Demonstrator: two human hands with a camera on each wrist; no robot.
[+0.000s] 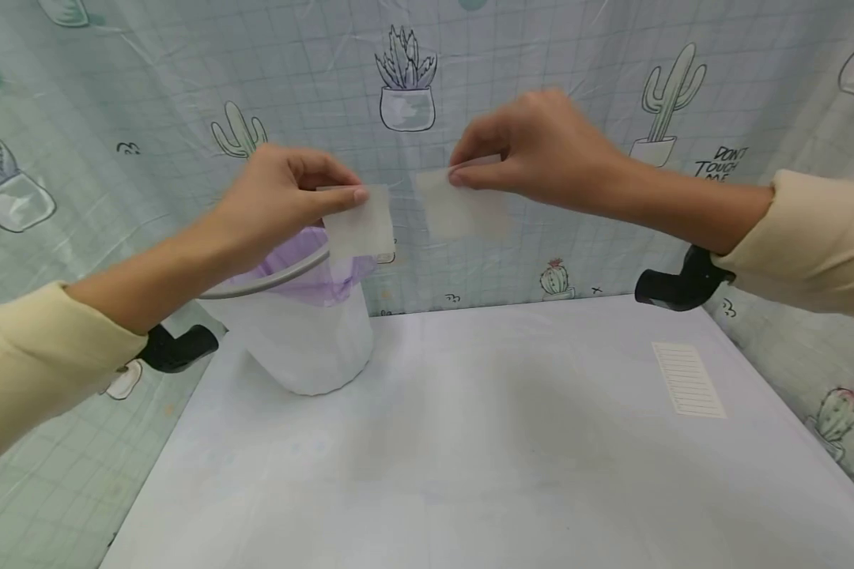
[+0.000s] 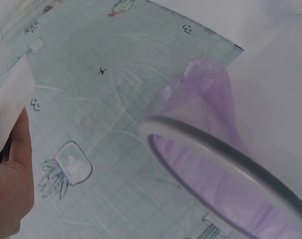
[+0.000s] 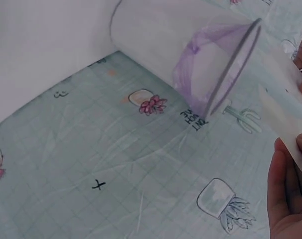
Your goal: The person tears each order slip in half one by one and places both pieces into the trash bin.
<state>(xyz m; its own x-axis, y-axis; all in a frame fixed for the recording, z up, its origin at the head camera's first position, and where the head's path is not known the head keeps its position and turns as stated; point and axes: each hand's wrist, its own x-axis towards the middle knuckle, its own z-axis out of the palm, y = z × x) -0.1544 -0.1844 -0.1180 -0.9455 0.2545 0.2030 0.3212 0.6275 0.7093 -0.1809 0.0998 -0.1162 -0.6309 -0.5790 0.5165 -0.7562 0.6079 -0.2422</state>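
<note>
My left hand [image 1: 292, 186] pinches a small pale piece of paper [image 1: 361, 225] between thumb and fingers, in front of the bin's rim in the head view. To its right, a similar pale piece of paper [image 1: 462, 209] hangs from the thumb and fingers of my right hand [image 1: 541, 150]. A gap separates the two pieces in the head view. Both are raised above the table. In the right wrist view, the right-hand piece [image 3: 278, 117] shows at the right edge, below the left-hand piece [image 3: 278, 69].
A white bin [image 1: 316, 344] with a grey rim [image 1: 273, 278] and a purple bag liner [image 1: 334, 291] stands at the table's back left. A lined paper [image 1: 688, 379] lies on the white table [image 1: 455, 442] at right. A cactus-print curtain [image 1: 313, 79] hangs behind.
</note>
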